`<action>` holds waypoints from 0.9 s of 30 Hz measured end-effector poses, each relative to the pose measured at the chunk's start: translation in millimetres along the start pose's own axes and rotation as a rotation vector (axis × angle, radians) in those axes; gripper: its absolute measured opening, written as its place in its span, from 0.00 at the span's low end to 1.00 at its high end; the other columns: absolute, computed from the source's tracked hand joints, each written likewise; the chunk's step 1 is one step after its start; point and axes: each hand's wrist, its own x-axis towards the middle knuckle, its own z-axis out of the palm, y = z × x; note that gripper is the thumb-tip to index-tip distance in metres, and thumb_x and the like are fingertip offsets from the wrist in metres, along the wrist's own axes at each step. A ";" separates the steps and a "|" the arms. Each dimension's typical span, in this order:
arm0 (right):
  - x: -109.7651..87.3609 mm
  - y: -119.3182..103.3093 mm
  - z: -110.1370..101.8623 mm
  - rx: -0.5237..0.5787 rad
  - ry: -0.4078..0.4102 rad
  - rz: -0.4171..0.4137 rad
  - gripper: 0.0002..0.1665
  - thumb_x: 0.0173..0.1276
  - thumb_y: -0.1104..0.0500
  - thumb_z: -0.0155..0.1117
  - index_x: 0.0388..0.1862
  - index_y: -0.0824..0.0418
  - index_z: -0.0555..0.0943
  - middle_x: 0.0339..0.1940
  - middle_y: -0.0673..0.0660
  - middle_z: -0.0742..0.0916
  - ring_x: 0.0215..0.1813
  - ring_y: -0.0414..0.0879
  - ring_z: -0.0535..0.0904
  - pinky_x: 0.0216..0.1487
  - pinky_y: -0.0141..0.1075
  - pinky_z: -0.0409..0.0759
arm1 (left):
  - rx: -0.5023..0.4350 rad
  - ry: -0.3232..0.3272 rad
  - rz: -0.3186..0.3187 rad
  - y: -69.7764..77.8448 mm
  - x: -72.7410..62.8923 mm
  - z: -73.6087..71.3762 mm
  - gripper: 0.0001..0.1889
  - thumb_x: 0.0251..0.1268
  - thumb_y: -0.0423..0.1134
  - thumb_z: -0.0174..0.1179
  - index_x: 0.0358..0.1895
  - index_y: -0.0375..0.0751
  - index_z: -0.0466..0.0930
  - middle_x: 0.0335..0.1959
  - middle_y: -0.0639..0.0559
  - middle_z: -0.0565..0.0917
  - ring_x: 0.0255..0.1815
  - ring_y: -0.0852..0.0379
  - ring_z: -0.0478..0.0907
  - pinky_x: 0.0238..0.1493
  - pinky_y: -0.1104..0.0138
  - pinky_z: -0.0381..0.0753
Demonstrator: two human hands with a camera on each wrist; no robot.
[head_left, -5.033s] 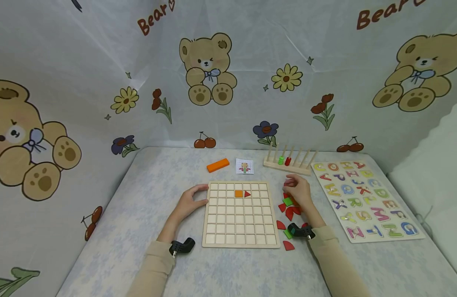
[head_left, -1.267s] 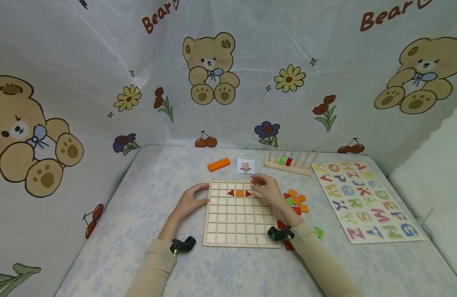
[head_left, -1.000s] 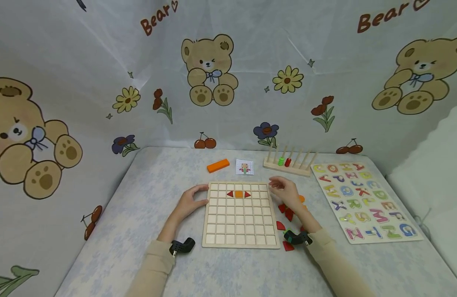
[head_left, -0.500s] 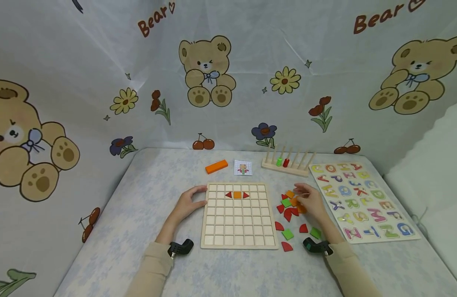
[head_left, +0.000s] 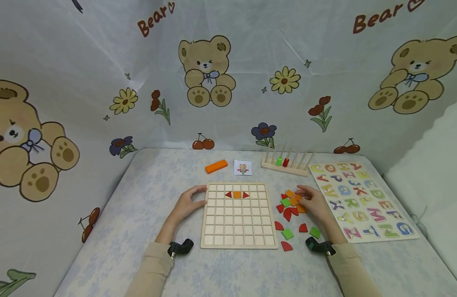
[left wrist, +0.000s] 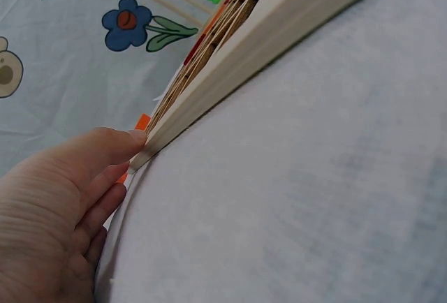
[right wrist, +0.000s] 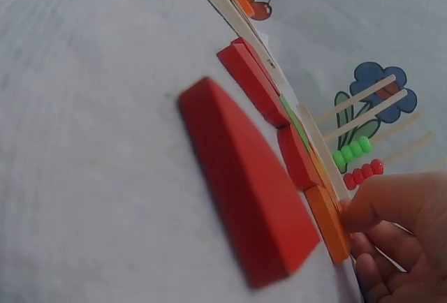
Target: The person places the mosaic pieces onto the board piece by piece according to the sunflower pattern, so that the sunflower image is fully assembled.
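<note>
A wooden grid board point(head_left: 240, 247) lies on the table with an orange square point(head_left: 237, 194) between a red triangle point(head_left: 228, 194) and another red triangle point(head_left: 245, 195) in an upper row. My left hand point(head_left: 186, 205) rests against its left edge, index finger near the upper corner and thumb lower down. In the left wrist view the thumb touches the board's rim. My right hand point(head_left: 314, 202) is over the right side of the pile, thumb and index fingertips apart, right at a small orange piece point(head_left: 298, 197). An orange square point(head_left: 301, 209) lies just below the thumb.
Red quarter-round pieces point(head_left: 303, 227) and green pieces point(head_left: 315, 232) are scattered right of the board. Behind it stand an orange bar point(head_left: 216, 166), a patterned card point(head_left: 242, 168) and a pegged rack point(head_left: 285, 168) with beads. A letter puzzle point(head_left: 362, 202) lies at the right.
A second red triangle now lies left of the orange square. My right hand moved from over the board back to the pile at the right. My left hand stayed at the board's edge.
</note>
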 end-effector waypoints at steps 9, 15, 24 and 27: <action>1.1 3.5 0.2 0.012 0.020 0.022 0.27 0.64 0.68 0.61 0.63 0.67 0.72 0.52 0.66 0.83 0.51 0.51 0.75 0.45 0.17 0.68 | 0.012 -0.012 -0.001 -0.9 0.4 -0.9 0.27 0.61 0.34 0.64 0.64 0.34 0.70 0.62 0.37 0.75 0.71 0.41 0.62 0.73 0.45 0.57; -0.4 0.6 1.2 0.051 0.041 0.015 0.26 0.64 0.67 0.62 0.62 0.67 0.73 0.52 0.67 0.82 0.51 0.52 0.75 0.43 0.16 0.71 | 0.008 -0.009 0.025 -7.8 1.9 -0.1 0.28 0.61 0.34 0.64 0.64 0.33 0.70 0.62 0.36 0.75 0.72 0.41 0.62 0.73 0.44 0.56; 0.2 -21.0 14.7 0.084 0.059 -0.036 0.25 0.63 0.66 0.64 0.59 0.69 0.75 0.50 0.68 0.83 0.49 0.57 0.78 0.42 0.15 0.73 | -0.003 0.008 -0.014 -38.2 12.7 3.0 0.28 0.58 0.43 0.67 0.63 0.48 0.73 0.61 0.48 0.77 0.72 0.48 0.63 0.75 0.48 0.56; 1.7 -31.4 24.4 0.116 0.048 -0.059 0.25 0.61 0.66 0.67 0.58 0.70 0.76 0.48 0.68 0.83 0.47 0.52 0.78 0.41 0.17 0.74 | -0.005 0.013 -0.012 -37.6 12.5 2.9 0.28 0.57 0.42 0.68 0.63 0.48 0.74 0.61 0.47 0.78 0.72 0.48 0.63 0.74 0.48 0.57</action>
